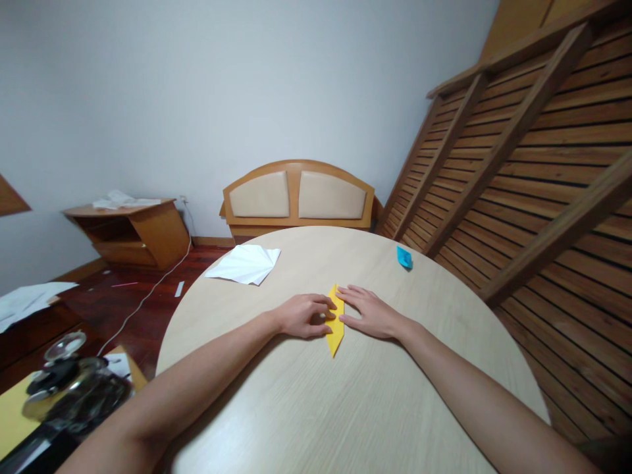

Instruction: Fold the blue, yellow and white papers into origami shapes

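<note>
A narrow strip of folded yellow paper [336,336], pointed at both ends, lies flat on the round table, its long side running away from me. My left hand [306,316] rests on its left side, fingers bent and apart, with the fingertips and thumb touching the paper. From the other side my right hand [370,312] lies low with its fingers stretched out, the tips at the paper's right edge. Part of the yellow paper is covered by the fingertips.
On the pale round table [306,408] are a creased white sheet [245,264] at the far left and a small folded blue paper [404,257] at the far right. A glass pot [83,388] stands at the lower left. Wooden slats [533,184] lean along the right.
</note>
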The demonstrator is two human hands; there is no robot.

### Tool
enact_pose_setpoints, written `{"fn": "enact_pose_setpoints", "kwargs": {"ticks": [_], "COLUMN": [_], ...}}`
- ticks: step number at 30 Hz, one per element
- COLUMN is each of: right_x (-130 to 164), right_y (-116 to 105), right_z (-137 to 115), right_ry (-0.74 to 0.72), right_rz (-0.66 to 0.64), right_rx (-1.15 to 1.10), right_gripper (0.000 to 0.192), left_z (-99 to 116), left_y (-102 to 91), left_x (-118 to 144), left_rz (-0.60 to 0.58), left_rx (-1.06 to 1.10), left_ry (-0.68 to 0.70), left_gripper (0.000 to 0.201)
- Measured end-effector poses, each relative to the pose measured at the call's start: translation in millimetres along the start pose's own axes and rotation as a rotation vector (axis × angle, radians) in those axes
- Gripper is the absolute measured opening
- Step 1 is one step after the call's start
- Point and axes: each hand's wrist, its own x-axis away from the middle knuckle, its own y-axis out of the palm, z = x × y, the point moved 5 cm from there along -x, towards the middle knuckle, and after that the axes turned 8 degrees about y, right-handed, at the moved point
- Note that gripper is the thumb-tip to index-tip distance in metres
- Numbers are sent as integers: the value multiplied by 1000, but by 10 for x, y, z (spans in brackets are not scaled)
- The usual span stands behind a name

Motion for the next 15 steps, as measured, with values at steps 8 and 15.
{"fn": "enact_pose_setpoints", "kwargs": {"ticks": [8, 15], "right_x": [-90, -104], "right_y": [6, 8], "right_z": [10, 8], "right_ry": [1, 20], "right_rz": [-6, -52], "right_rx": [28, 43], "right_gripper": [65, 59], "left_z": [5, -2], "left_y": [-4, -4], "left_x": [-7, -7], "left_rz": [-7, -10], "left_rx": [-12, 17], "left_ry": [-31, -21], "left_gripper": [30, 30]}}
